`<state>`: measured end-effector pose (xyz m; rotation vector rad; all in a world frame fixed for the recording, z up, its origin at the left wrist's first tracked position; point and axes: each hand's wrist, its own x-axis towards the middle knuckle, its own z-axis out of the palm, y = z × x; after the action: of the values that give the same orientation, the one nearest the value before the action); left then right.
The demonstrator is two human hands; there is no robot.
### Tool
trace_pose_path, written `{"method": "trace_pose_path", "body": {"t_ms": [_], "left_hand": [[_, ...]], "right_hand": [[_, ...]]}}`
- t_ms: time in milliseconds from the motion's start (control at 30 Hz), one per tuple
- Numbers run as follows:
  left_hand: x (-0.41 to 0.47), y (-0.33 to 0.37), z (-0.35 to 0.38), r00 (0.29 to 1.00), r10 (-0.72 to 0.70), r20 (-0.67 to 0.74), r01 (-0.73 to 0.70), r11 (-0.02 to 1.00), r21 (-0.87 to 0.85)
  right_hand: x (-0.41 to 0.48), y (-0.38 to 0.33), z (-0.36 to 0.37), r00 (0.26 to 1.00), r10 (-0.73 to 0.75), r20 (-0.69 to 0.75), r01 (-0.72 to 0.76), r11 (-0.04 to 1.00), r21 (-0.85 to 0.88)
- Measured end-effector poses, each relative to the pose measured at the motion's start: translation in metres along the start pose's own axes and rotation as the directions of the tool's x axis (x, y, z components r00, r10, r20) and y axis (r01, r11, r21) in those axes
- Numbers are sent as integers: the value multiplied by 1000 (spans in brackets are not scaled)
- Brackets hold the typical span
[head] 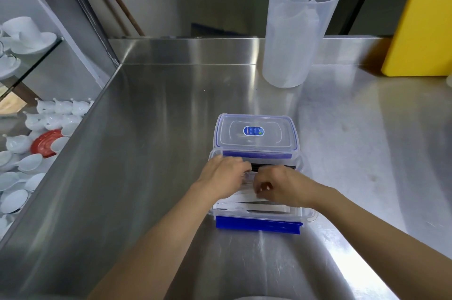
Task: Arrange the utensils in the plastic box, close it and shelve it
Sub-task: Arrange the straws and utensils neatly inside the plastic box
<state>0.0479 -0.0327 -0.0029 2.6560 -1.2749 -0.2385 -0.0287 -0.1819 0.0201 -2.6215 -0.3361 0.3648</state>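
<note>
A clear plastic box [308, 214] with blue latches stands open on the steel counter, near the middle. Its clear lid [256, 132], with a blue sticker, lies flat just behind the box. Inside the box lie wrapped utensils [264, 208] in white sleeves, with dark ones at the far side. Both of my hands are inside the box, over the utensils. My left hand [223, 173] has its fingers curled onto the utensils. My right hand [278, 184] also has curled fingers on them; what each finger pinches is hidden.
A tall translucent plastic jug [296, 35] stands at the back of the steel counter [151, 143]. A yellow board [420, 21] leans at the back right. White cups, teapots, bowls and a red saucer [45, 142] fill glass shelves at the left.
</note>
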Motion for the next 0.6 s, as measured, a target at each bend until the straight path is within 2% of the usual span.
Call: {"method": "trace_pose_path", "body": {"t_ms": [67,133,333,467,600], "left_hand": [[0,0,0,1000,-4,24,5,1000,-30],[1,0,0,999,-9,37,10,999,-40],[1,-2,-2,999,-12,32,14,998,-64],[0,-4,-9,1000,-29,2,29,979,-202],[-7,-7,-17,999,-20,42,34,934,-356]], "right_hand": [[1,-5,2,977,30,212,-49,995,85],[6,-6,9,955,42,293,-75,992,103],[15,-7,22,932,94,349,-90,996,-26],[15,-6,20,933,136,334,-113,990,-89],[12,-5,13,952,155,264,-130,985,-111]]}}
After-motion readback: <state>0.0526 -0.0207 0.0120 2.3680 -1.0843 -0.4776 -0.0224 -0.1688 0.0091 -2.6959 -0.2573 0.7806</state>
